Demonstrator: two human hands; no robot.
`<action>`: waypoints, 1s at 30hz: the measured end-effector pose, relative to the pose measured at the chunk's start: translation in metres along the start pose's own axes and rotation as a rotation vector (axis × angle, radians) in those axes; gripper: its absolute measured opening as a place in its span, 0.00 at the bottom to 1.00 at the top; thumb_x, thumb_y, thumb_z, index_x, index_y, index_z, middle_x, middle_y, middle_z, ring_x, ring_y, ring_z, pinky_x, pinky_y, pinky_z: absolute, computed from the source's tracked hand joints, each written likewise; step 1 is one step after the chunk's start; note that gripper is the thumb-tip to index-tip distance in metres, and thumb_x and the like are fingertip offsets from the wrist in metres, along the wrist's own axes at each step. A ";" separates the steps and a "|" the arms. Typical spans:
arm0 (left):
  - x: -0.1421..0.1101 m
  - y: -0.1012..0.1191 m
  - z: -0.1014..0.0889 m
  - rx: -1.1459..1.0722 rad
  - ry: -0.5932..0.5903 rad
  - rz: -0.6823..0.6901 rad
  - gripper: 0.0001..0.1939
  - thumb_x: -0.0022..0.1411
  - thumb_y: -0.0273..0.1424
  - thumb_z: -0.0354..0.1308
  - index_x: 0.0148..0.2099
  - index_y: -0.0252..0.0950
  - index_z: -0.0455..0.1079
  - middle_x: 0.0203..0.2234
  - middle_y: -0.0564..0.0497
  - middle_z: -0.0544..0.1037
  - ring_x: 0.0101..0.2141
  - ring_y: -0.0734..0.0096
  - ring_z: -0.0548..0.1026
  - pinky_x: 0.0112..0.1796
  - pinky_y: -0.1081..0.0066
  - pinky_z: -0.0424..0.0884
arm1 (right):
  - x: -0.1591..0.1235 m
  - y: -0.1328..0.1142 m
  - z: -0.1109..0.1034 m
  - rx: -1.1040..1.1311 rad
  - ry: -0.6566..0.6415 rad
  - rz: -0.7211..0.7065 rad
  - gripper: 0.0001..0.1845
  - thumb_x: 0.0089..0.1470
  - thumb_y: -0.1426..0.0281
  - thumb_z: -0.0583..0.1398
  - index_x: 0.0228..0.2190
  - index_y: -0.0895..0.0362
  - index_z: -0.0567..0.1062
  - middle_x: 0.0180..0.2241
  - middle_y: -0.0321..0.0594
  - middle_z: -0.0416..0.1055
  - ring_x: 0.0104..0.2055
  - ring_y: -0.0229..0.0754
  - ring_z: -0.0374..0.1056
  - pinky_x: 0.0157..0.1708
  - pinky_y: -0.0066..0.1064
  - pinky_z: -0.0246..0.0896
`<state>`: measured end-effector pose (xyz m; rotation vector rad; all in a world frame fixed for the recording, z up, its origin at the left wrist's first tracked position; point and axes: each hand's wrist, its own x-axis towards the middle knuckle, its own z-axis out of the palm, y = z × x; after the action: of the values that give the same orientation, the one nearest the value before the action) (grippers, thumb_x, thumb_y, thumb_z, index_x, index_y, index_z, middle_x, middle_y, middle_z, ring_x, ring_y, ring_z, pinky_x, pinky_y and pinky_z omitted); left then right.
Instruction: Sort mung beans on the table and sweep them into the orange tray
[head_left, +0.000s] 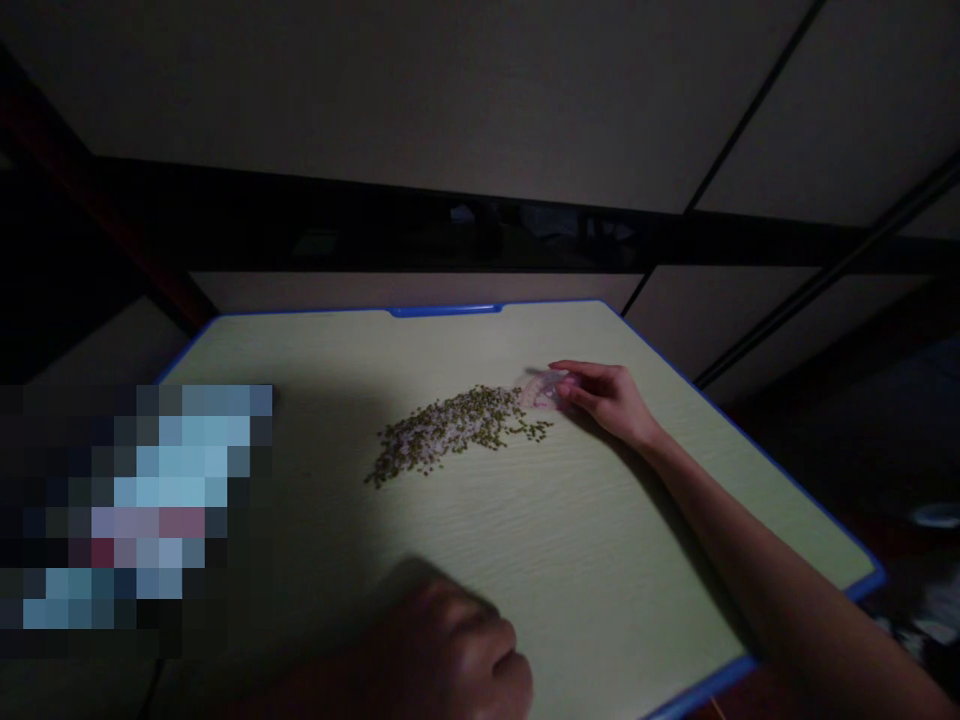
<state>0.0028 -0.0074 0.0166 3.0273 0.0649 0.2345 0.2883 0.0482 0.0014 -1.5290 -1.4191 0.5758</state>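
A pile of small green beans mixed with pale grains [450, 430] lies spread on a light green table [585, 540] with a blue rim. My right hand [607, 395] reaches to the pile's right end, its fingers pinched on a small clear plastic piece [541, 388]. My left hand [457, 655] rests in shadow on the table near the front edge, fingers curled in a loose fist, apart from the pile.
A blurred-out patch [142, 510] covers the table's left side. The table's far edge has a blue handle [444, 310]. Beyond it runs a dark strip along a pale tiled floor [420, 100]. The room is dim.
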 end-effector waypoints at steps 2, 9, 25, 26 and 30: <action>-0.001 0.000 0.001 -0.013 0.023 -0.006 0.16 0.48 0.32 0.69 0.26 0.37 0.63 0.20 0.60 0.69 0.21 0.76 0.64 0.21 0.69 0.56 | 0.000 0.000 -0.001 0.015 -0.007 -0.011 0.24 0.42 0.66 0.62 0.40 0.70 0.78 0.27 0.46 0.74 0.26 0.39 0.64 0.28 0.33 0.62; 0.000 -0.001 0.004 -0.023 0.053 -0.015 0.16 0.47 0.31 0.70 0.26 0.36 0.62 0.19 0.61 0.69 0.20 0.77 0.63 0.20 0.71 0.56 | 0.000 0.000 -0.004 0.035 -0.065 -0.011 0.18 0.42 0.68 0.63 0.37 0.63 0.81 0.29 0.44 0.77 0.25 0.38 0.65 0.27 0.32 0.62; 0.000 -0.002 0.002 0.010 0.037 0.003 0.15 0.48 0.33 0.69 0.26 0.37 0.63 0.20 0.60 0.69 0.20 0.76 0.64 0.20 0.68 0.56 | 0.000 0.000 -0.001 0.018 0.044 0.046 0.19 0.40 0.67 0.62 0.36 0.64 0.80 0.23 0.41 0.73 0.23 0.39 0.65 0.25 0.32 0.63; 0.000 -0.002 0.003 0.014 0.032 0.001 0.15 0.48 0.32 0.69 0.26 0.37 0.63 0.20 0.60 0.69 0.20 0.76 0.64 0.20 0.68 0.57 | 0.000 0.001 -0.001 0.024 0.052 0.048 0.19 0.40 0.67 0.63 0.36 0.64 0.80 0.22 0.40 0.72 0.23 0.39 0.65 0.24 0.32 0.63; 0.000 0.000 0.002 0.021 0.000 0.009 0.12 0.51 0.32 0.67 0.27 0.37 0.65 0.21 0.60 0.70 0.21 0.76 0.65 0.21 0.70 0.58 | 0.001 0.000 -0.002 0.018 0.074 0.044 0.18 0.41 0.68 0.63 0.36 0.64 0.80 0.22 0.40 0.72 0.22 0.38 0.65 0.24 0.32 0.64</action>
<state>0.0035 -0.0073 0.0148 3.0490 0.0541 0.2368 0.2904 0.0482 0.0025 -1.5548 -1.3240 0.5517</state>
